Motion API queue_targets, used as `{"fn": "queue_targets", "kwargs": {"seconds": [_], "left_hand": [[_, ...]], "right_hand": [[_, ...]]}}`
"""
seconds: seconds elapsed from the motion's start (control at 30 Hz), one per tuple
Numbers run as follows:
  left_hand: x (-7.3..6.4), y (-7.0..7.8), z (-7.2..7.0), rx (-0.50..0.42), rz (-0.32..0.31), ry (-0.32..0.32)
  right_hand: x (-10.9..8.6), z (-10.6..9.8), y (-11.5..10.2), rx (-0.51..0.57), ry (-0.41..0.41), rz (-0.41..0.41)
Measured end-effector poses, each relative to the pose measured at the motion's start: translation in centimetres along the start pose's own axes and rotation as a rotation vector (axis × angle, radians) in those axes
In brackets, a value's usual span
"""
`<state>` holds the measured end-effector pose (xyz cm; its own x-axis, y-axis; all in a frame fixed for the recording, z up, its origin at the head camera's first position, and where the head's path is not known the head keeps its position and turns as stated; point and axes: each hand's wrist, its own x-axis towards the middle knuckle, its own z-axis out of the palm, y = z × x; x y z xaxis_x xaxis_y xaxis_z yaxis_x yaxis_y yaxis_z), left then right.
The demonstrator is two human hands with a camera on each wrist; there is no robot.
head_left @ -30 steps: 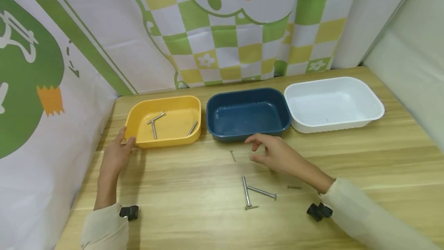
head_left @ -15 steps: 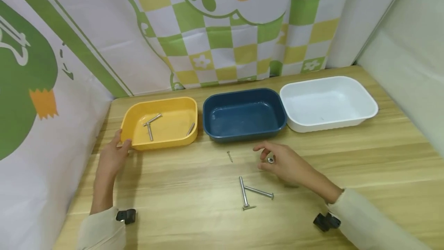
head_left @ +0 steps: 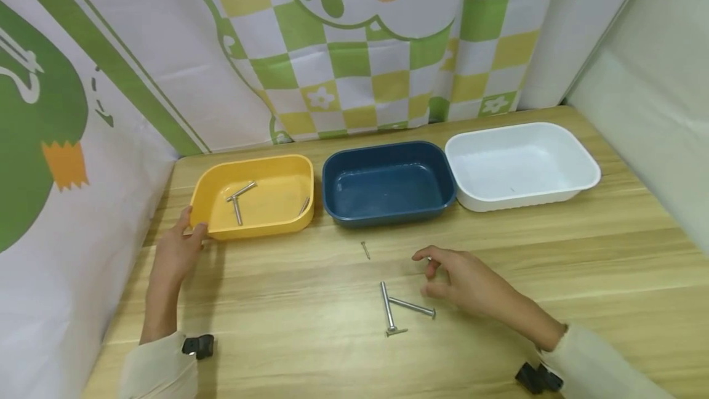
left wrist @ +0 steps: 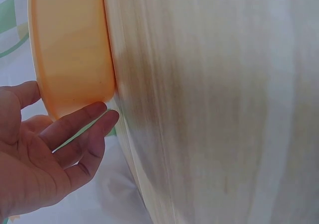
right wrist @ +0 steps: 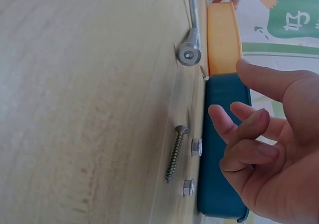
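My left hand [head_left: 176,252] holds the near-left corner of a yellow plastic tray [head_left: 260,226], thumb at the rim and fingers against the outer wall. Several metal bolts [head_left: 237,209] lie inside that tray. My right hand [head_left: 468,279] hovers over the table with loosely bent fingers and nothing between thumb and index. Below it in the right wrist view lie a countersunk screw [right wrist: 175,154] and two nuts [right wrist: 189,187]. Left of the right hand are two long bolts [head_left: 412,306], crossing close together, a short screw [head_left: 396,332] at their end and another small screw [head_left: 365,250] farther off.
A dark blue tray [head_left: 388,219] stands to the right of the yellow one, and a white tray [head_left: 526,201] beyond it, all in a row at the back of the wooden table [head_left: 288,325]. A patterned curtain [head_left: 354,72] hangs behind them.
My right hand has drawn back from the blue tray's front edge, toward me and slightly right. My left hand stays at the yellow tray. The head view has shifted slightly.
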<state>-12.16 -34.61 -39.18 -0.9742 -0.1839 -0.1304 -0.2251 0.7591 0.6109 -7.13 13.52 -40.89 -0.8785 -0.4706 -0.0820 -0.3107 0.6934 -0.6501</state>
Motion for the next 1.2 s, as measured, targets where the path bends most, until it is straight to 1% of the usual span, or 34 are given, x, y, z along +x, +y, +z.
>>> {"fn": "queue_targets", "kwargs": {"seconds": [0.23,0.37,0.53,0.7,0.9,1.03,1.2], "left_hand": [[0.1,-0.1,0.1,-0.019,0.018,0.011],[0.2,0.1,0.1,-0.015,0.015,0.010],[0.1,0.2,0.1,-0.023,0.012,0.012],[0.0,0.1,0.1,-0.027,0.010,0.013],[0.0,-0.1,0.1,-0.020,0.009,0.019],[0.0,-0.2,0.1,-0.022,0.013,0.022],[0.1,-0.2,0.1,-0.023,0.018,0.034]], "right_hand": [[-0.1,1.3,-0.4,-0.021,-0.011,-0.019],[0.0,2.1,-0.5,-0.048,0.000,-0.060],[0.1,2.4,-0.5,-0.055,-0.046,-0.100],[0.2,2.9,-0.2,-0.060,-0.051,-0.145],[0.3,3.0,-0.3,-0.078,-0.034,-0.147],[0.4,2.9,-0.4,-0.061,-0.019,-0.157],[0.5,2.5,-0.5,-0.045,-0.018,-0.143]]}}
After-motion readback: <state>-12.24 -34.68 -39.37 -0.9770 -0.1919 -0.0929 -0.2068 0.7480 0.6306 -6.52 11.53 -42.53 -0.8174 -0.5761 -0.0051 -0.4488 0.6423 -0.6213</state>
